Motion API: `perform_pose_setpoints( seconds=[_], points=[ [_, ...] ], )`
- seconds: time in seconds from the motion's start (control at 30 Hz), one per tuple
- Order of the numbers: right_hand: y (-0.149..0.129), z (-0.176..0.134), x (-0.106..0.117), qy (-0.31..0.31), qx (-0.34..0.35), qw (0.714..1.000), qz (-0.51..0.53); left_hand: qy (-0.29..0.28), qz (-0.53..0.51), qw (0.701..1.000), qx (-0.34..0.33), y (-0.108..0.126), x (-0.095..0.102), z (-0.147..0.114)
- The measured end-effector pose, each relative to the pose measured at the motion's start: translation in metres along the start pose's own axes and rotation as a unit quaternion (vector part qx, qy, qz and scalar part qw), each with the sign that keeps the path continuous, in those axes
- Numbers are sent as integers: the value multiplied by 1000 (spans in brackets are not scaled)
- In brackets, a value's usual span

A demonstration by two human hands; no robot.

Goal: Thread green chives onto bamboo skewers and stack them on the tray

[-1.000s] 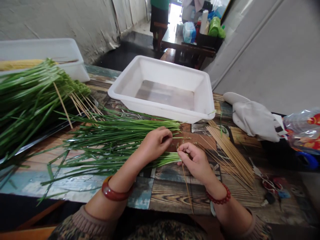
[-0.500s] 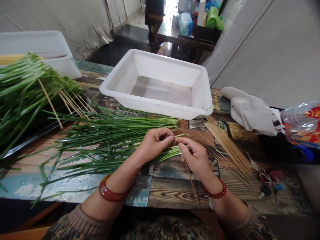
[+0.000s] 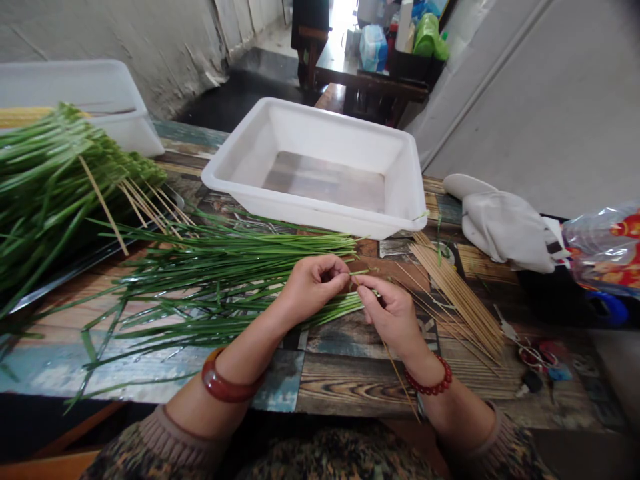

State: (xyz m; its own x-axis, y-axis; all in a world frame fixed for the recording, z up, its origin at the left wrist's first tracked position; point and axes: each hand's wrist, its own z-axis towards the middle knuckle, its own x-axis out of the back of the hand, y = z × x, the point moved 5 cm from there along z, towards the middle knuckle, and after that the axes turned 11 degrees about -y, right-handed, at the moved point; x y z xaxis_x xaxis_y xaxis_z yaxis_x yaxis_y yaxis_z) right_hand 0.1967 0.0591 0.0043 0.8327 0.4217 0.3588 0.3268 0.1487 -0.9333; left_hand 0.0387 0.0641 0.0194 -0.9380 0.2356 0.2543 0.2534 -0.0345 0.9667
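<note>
Thumb and fingers of my left hand (image 3: 316,283) pinch the pale ends of a few garlic chives, whose green leaves trail left under the wrist. Close by on the right, my right hand (image 3: 389,307) is closed on a thin bamboo skewer (image 3: 400,380). Its lower part slants down past the table's front edge, and its tip meets the chive ends between my fingertips; whether it has pierced them I cannot make out. Loose garlic chives (image 3: 240,257) lie spread to the left of and beneath my left hand.
A white plastic tub (image 3: 315,207) stands behind my hands. Bamboo skewers (image 3: 460,300) lie in a pile at right, near keys (image 3: 530,381) and a pale cap (image 3: 500,217). Skewered greens (image 3: 65,180) are heaped on a metal tray at left, before another white tub (image 3: 125,93).
The skewer's lower end has swung to the right, toward my right wrist. My two hands stay nearly in place, fingertips still close together at the chive ends.
</note>
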Motion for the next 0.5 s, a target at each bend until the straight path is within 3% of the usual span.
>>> perform_pose_setpoints(
  seconds=[0.5],
  points=[
    [0, -1, 1, -1, 5, 1000, -6, -3, -17, 1000, 0, 2, 0, 0]
  ],
)
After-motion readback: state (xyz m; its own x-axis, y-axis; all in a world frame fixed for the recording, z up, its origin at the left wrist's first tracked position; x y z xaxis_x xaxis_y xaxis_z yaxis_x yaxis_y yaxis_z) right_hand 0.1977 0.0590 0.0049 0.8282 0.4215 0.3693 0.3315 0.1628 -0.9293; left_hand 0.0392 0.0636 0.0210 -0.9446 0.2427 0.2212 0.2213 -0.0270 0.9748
